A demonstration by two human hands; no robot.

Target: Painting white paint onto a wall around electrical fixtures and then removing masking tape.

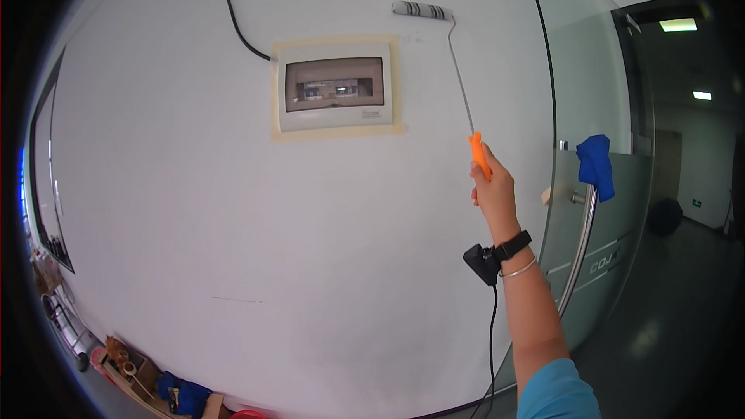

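With fingers wrapped around its orange handle, my right hand (495,186) holds up a paint roller (461,78). The roller's striped sleeve (422,10) lies nearly level against the white wall (326,209), above and to the right of an electrical distribution box (337,121). Masking tape (397,87) frames that box, and its tinted window is closed. Faint marks show on the wall just below the sleeve. A black strap with a small device (484,262) sits on my right wrist, its cable hanging down. My left hand is out of view.
A black cable (233,17) runs from above into the box. On the right stands a glass door (599,233) bearing writing, with a blue cloth (595,166) over its metal handle (579,262). Low at left, a wooden box (131,384) holds tools and blue cloth.
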